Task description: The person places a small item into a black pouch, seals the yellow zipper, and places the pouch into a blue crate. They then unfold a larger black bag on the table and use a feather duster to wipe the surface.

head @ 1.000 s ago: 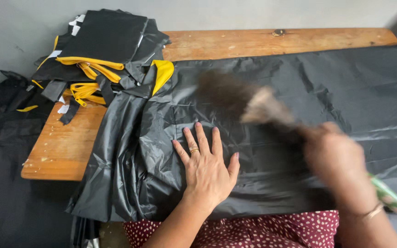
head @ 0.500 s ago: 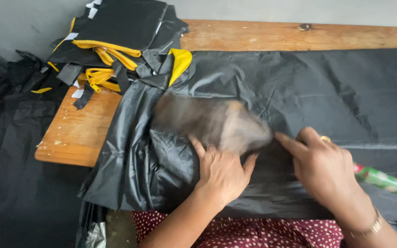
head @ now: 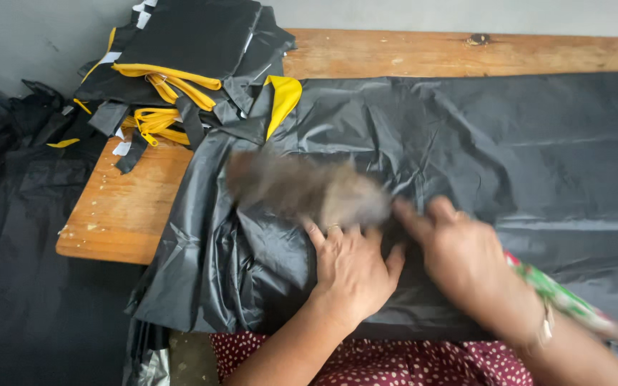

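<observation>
Bristles of a brush [head: 309, 191], blurred grey-brown, sit on the black fabric sheet [head: 466, 143] just past your left hand [head: 352, 268], over the sheet's rumpled left part. Your left hand lies flat with its fingers spread, palm pressing the cloth down near the table's front edge, a ring on one finger. Your right hand [head: 466, 261] is closed around the brush's handle, whose green and red patterned end [head: 563, 297] sticks out behind your wrist; a bangle sits on that wrist. The sheet covers most of the wooden table [head: 119, 207] and hangs off its front edge toward your red dotted clothing [head: 409, 361]. To the right the cloth lies fairly smooth with a few long creases, while the part under and left of your hands is bunched and wrinkled, so I judge the brushing well along on the right and the left end not yet finished. Beyond the sheet, at the table's far left corner, rests a pile of black and yellow sewn pieces [head: 180, 78]. More black fabric [head: 23, 286] lies heaped on the floor to your left.
</observation>
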